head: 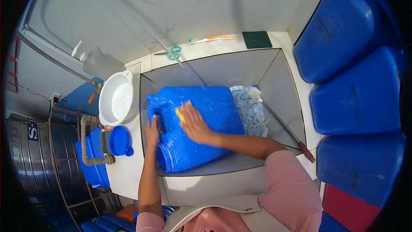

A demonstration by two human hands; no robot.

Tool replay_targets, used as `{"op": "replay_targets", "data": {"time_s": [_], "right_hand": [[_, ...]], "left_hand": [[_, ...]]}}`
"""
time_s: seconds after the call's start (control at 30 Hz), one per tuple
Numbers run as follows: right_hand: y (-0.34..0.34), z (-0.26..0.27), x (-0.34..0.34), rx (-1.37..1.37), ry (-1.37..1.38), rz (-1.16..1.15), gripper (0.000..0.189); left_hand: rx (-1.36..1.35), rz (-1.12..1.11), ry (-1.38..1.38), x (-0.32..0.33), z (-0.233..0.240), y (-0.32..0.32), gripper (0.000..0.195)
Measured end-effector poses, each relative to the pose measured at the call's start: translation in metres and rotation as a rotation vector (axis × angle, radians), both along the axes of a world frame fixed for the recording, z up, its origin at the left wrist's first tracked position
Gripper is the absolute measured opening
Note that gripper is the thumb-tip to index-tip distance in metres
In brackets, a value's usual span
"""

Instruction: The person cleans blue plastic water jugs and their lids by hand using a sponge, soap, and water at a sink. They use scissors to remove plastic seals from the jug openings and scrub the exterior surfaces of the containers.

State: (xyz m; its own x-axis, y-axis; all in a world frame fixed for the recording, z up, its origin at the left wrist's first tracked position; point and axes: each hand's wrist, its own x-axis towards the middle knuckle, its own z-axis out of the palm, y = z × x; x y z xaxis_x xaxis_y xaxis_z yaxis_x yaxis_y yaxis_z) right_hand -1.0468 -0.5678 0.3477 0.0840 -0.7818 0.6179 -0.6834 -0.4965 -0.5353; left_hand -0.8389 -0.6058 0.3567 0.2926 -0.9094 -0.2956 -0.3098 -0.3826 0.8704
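A large blue plastic jerrycan [212, 109] lies on its side in a grey tiled basin [273, 80], its wide uncapped mouth towards the lower left. My left hand [153, 130] grips its moulded handle at the left end. Under my right hand [194, 124] is a yellow sponge [180, 115], pressed on the can's upper side, which is wet and has soapy streaks. A clear hose [161, 40] hangs down to the far side of the can. Right of the can lies a bundle of pale stringy netting [249, 112], with a long-handled brush [280, 120] across the basin's right part.
Scissors [173, 52], a toothbrush [212, 39] and a green scouring pad [257, 39] lie on the back ledge. At left are a white plastic basin [116, 98], a blue lid [120, 140] and a pipe [84, 138]. Several blue jerrycans [357, 93] line the right side.
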Motion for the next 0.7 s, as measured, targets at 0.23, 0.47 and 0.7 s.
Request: {"op": "replay_targets", "data": {"time_s": [0.23,0.47,0.7], "right_hand": [[-0.01,-0.152,-0.13,0.428,0.161,-0.514,0.038],[-0.023,-0.068,-0.039,0.335,0.018,-0.049,0.059],[0.01,-0.065,-0.018,0.547,-0.146,0.038,0.054]], "left_hand": [[-0.032,-0.048,0.01,-0.024,-0.004,-0.019,0.04],[-0.009,0.004,-0.064,-0.014,0.003,-0.009,0.043],[-0.015,0.061,-0.063,0.013,-0.008,0.0,0.044]]}}
